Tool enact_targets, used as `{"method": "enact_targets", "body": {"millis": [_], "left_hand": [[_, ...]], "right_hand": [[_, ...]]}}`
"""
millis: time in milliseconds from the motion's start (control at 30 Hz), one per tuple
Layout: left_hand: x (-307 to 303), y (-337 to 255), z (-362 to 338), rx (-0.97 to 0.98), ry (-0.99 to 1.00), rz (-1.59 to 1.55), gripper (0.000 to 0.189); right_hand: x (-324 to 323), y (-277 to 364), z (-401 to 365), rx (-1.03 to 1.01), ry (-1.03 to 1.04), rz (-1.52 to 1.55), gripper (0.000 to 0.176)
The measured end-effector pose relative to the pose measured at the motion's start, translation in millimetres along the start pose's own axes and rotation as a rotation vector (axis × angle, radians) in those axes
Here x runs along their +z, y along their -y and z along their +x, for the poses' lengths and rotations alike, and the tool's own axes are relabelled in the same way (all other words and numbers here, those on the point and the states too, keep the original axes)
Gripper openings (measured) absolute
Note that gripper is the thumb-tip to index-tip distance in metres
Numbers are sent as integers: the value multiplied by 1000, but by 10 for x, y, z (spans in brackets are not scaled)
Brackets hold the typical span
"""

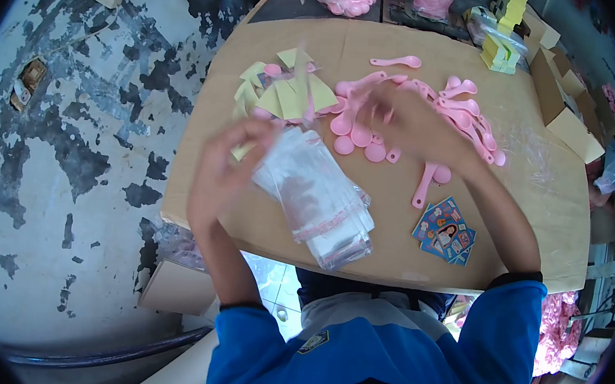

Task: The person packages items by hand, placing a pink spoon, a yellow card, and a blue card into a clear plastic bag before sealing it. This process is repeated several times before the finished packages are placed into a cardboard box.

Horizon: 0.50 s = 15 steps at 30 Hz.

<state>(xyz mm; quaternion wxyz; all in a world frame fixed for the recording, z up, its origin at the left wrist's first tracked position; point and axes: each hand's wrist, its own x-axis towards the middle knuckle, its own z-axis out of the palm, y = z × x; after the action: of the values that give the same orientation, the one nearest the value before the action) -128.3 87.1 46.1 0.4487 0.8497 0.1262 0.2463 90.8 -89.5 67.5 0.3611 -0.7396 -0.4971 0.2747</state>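
Observation:
My left hand (231,160), smeared by motion, is at the left edge of a stack of clear plastic bags (315,185), its fingers curled toward the stack's upper corner. Over the pile of pink plastic spoons (462,118) is my right hand (419,125), blurred as well, with pink showing around its fingertips; I cannot tell whether it holds a spoon. Beyond my left hand lies a heap of pale yellow paper pieces (283,98) mixed with some pink spoons and clear film.
Blue printed cards (446,233) lie fanned near my right forearm. One pink spoon (397,61) sits apart at the back. Crumpled clear film (533,164) is on the right. Open cardboard boxes (567,105) and a yellow paper stack (500,54) stand at the back right edge.

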Motion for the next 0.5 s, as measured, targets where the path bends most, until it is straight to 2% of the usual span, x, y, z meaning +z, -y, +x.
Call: {"method": "enact_targets", "body": {"millis": [33, 100, 200, 333, 433, 500], "left_hand": [[57, 109, -151, 66, 51, 135, 18], [271, 257, -435, 64, 98, 150, 26], [553, 320, -701, 120, 132, 289, 32], [674, 282, -826, 144, 70, 298, 32], [719, 309, -887, 154, 79, 300, 30], [729, 296, -903, 146, 77, 286, 29]], "right_hand": [[108, -66, -3, -54, 45, -96, 34], [418, -341, 28, -148, 142, -283, 31], [572, -481, 107, -100, 252, -147, 25], [499, -459, 142, -199, 223, -166, 26], [522, -502, 105, -141, 248, -135, 24], [483, -493, 58, -173, 212, -243, 22]]}}
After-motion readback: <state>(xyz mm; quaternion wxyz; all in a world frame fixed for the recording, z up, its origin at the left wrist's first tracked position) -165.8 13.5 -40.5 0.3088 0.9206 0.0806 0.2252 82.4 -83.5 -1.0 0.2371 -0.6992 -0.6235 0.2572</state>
